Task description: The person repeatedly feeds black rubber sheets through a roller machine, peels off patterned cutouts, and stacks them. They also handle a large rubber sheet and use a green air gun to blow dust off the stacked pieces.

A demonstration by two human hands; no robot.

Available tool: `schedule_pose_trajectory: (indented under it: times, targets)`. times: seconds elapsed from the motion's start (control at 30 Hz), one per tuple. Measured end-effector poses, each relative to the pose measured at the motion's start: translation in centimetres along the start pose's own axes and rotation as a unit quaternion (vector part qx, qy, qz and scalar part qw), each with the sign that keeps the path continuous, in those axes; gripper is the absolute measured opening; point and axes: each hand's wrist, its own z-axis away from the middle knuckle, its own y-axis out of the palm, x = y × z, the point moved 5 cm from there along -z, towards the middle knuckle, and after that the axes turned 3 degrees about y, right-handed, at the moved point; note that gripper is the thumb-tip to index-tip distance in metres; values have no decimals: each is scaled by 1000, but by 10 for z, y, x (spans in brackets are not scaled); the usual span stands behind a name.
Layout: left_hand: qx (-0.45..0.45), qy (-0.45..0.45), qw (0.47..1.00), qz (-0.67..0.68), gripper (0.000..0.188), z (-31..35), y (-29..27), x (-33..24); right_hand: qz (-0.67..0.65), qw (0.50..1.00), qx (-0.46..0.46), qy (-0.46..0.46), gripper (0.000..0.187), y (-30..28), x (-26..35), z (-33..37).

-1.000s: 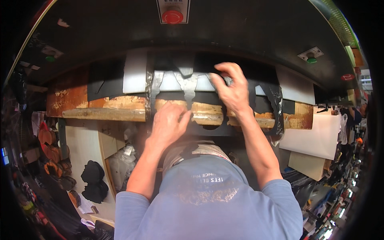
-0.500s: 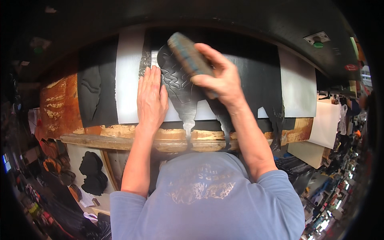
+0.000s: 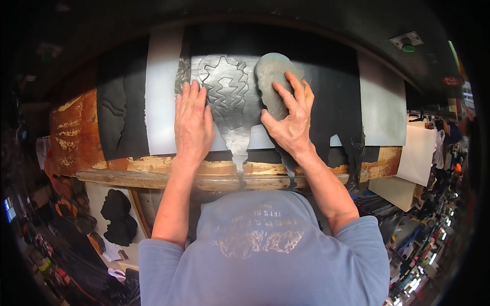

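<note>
A grey, sole-shaped cutting die (image 3: 271, 74) lies flat on a black sheet (image 3: 326, 102). My right hand (image 3: 291, 115) spans its near part, thumb at the left edge and fingers over the top and right side. My left hand (image 3: 194, 120) rests flat with its fingers straight and close together, holding nothing. Its fingertips touch the sheet beside a sole-shaped outline with zigzag lines (image 3: 224, 86) marked in the black material. Ragged strips of the sheet (image 3: 238, 148) hang over the near edge.
White boards (image 3: 162, 97) lie under the black sheets. A wooden ledge (image 3: 138, 178) runs along the front. Overhead hangs a dark machine beam with a green button (image 3: 408, 48). Black cut pieces (image 3: 117, 214) lie at the lower left, and a cluttered floor spreads right.
The die, held tilted over the zigzag outline, has come down flat to the right of it, uncovering the outline. My right hand went with it; my left hand stayed nearly still.
</note>
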Motion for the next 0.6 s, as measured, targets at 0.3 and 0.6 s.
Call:
schedule_pose_trajectory:
  times: [0.3, 0.6]
  targets:
    - [32, 68, 960, 269, 8, 74, -33, -97, -168, 985, 3, 24, 58, -39, -26, -9]
    - [-31, 155, 978, 134, 17, 93, 0, -81, -53, 928, -368, 16, 27, -225, -102, -60]
